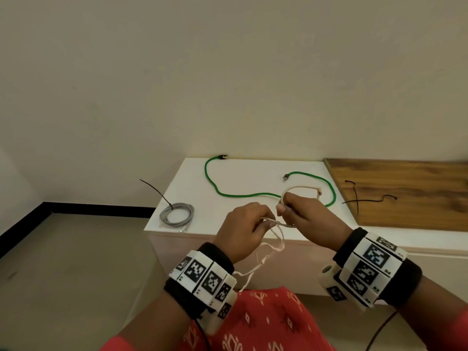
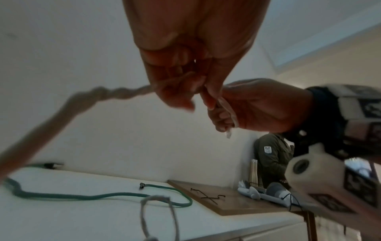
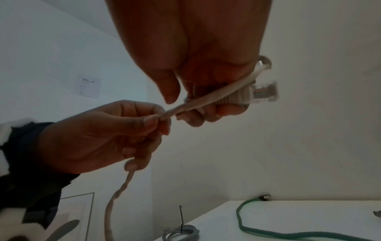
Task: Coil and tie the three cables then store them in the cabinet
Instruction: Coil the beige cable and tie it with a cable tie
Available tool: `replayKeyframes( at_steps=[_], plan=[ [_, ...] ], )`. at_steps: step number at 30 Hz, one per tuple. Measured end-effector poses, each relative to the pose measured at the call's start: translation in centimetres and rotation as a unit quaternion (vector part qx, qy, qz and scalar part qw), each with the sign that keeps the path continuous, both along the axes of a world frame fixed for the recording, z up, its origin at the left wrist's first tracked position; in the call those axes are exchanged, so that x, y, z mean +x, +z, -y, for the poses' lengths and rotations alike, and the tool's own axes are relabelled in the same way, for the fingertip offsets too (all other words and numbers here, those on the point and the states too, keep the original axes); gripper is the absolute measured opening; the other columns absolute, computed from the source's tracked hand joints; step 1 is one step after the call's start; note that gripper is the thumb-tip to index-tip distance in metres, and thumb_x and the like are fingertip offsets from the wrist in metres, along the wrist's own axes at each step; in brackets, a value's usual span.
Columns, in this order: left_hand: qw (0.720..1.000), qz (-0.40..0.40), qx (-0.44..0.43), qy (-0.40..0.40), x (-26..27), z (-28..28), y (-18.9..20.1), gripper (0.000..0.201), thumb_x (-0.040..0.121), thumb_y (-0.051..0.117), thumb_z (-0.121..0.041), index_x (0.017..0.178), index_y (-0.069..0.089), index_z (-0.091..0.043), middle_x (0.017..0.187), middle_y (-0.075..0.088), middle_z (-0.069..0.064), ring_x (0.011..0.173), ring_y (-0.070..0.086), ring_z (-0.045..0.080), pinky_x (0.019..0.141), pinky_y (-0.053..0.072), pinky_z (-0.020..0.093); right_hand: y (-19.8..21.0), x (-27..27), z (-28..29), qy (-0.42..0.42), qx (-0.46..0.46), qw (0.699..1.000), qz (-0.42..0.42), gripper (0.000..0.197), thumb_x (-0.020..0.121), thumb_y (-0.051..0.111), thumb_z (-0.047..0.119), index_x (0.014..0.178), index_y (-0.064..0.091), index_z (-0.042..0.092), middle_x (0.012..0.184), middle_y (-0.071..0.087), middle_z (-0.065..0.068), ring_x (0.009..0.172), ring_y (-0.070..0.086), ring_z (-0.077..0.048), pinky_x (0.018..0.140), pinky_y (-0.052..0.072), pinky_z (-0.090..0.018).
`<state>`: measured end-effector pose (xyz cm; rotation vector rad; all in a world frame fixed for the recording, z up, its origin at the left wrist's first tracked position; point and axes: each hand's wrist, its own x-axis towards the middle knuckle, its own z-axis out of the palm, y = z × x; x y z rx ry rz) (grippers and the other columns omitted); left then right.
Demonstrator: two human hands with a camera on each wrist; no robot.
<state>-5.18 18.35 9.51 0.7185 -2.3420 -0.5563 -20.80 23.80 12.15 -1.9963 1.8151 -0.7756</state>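
We grip the white cable [image 1: 301, 190] above the cabinet [image 1: 253, 173], right hand [image 1: 306, 216] clutching its loop, left hand [image 1: 243, 229] pinching the strand, green cable [image 1: 215, 183] and tied grey coil [image 1: 176, 214] lying behind.

Three cables: one grey cable [image 1: 176, 214], coiled, on the white cabinet top [image 1: 253, 173]; one green cable [image 1: 253, 195], uncoiled, on it; one beige cable [image 1: 301, 190] above it. Two loose black ties [image 1: 359, 196] lie right of the cabinet top, on a wooden board [image 1: 417, 186].
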Motion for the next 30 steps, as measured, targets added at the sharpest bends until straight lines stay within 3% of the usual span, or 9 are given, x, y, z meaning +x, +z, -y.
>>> replayKeyframes(
  at_steps=[3,6,8,11,16,21,24,27,30],
  plan=[
    [0.997,-0.074,-0.016,0.001,0.2,0.3,-0.8,0.036,0.082,0.045,-0.039,0.084,0.066,-0.010,0.070,0.050,-0.008,0.065,0.043,0.007,0.057,0.032,0.019,0.2,0.6,-0.2,0.034,0.029,0.996,-0.082,0.029,0.096,0.035,0.033,0.074,0.043,0.016,0.065,0.049,0.006,0.059,0.044,-0.009,0.057,0.033,-0.018],
    [0.991,-0.132,-0.005,0.015,0.4,0.6,-0.7,0.035,0.078,0.051,-0.042,0.077,0.067,-0.011,0.068,0.054,-0.007,0.064,0.047,0.005,0.058,0.037,0.019,0.5,0.6,-0.3,0.059,0.060,0.994,-0.073,0.036,0.097,0.030,0.033,0.064,0.043,0.028,0.062,0.045,0.013,0.055,0.046,0.000,0.057,0.035,-0.010],
    [0.982,-0.180,0.048,0.029,0.7,0.8,-0.4,0.026,0.074,0.062,-0.038,0.069,0.065,-0.013,0.064,0.058,-0.007,0.062,0.050,0.007,0.057,0.037,0.019,0.4,0.5,-0.2,0.084,0.079,0.993,-0.021,0.040,0.097,0.032,0.032,0.059,0.045,0.027,0.061,0.046,0.009,0.052,0.047,0.000,0.058,0.035,-0.011],
    [0.964,-0.224,0.141,0.034,0.9,1.1,0.1,0.019,0.074,0.072,-0.020,0.060,0.060,-0.023,0.051,0.055,-0.012,0.052,0.044,0.004,0.054,0.038,0.018,0.3,0.7,-0.2,0.093,0.111,0.973,0.180,0.043,0.096,0.038,0.027,0.055,0.045,0.017,0.049,0.041,0.009,0.042,0.036,-0.003,0.049,0.032,-0.015],
    [0.946,-0.245,0.213,0.007,1.6,1.6,0.0,0.026,0.089,0.054,-0.018,0.063,0.058,-0.016,0.038,0.040,-0.011,0.039,0.034,0.004,0.042,0.031,0.013,1.8,0.0,-0.4,0.075,0.129,0.865,0.479,0.039,0.084,0.044,0.026,0.046,0.039,0.018,0.038,0.025,0.009,0.035,0.019,-0.007,0.043,0.015,-0.024],
    [0.926,-0.243,0.287,-0.038,2.2,1.9,-1.7,0.028,0.094,0.043,-0.024,0.072,0.058,-0.016,0.039,0.034,-0.010,0.036,0.031,0.008,0.036,0.031,0.020,3.0,-1.1,-0.1,0.081,0.144,0.715,0.679,0.033,0.076,0.038,0.025,0.044,0.042,0.018,0.037,0.016,0.009,0.035,0.015,-0.009,0.036,0.024,-0.020],
    [0.920,-0.242,0.304,-0.047,1.8,1.6,-2.2,0.027,0.097,0.038,-0.024,0.082,0.058,-0.015,0.042,0.032,-0.011,0.037,0.026,0.005,0.038,0.025,0.018,2.3,-1.2,0.4,0.182,0.177,0.609,0.752,0.034,0.088,0.032,0.019,0.063,0.053,0.010,0.049,0.028,0.002,0.047,0.026,-0.015,0.051,0.036,-0.027],
    [0.944,-0.194,0.266,-0.020,1.4,1.2,-3.1,0.028,0.092,0.036,-0.037,0.087,0.059,-0.023,0.043,0.036,-0.012,0.042,0.030,0.003,0.045,0.028,0.017,2.5,-1.5,0.4,0.173,0.114,0.607,0.767,0.044,0.096,0.017,0.021,0.084,0.055,0.002,0.062,0.036,-0.005,0.061,0.031,-0.019,0.069,0.036,-0.033],
    [0.989,-0.042,0.140,0.019,1.0,0.4,-3.5,0.041,0.088,0.025,-0.042,0.109,0.055,-0.024,0.049,0.041,-0.009,0.051,0.044,0.011,0.055,0.037,0.027,2.6,-1.5,0.4,0.190,0.080,0.576,0.791,0.046,0.099,0.016,0.022,0.089,0.056,0.001,0.066,0.049,-0.013,0.065,0.037,-0.022,0.075,0.036,-0.033]
  ],
)
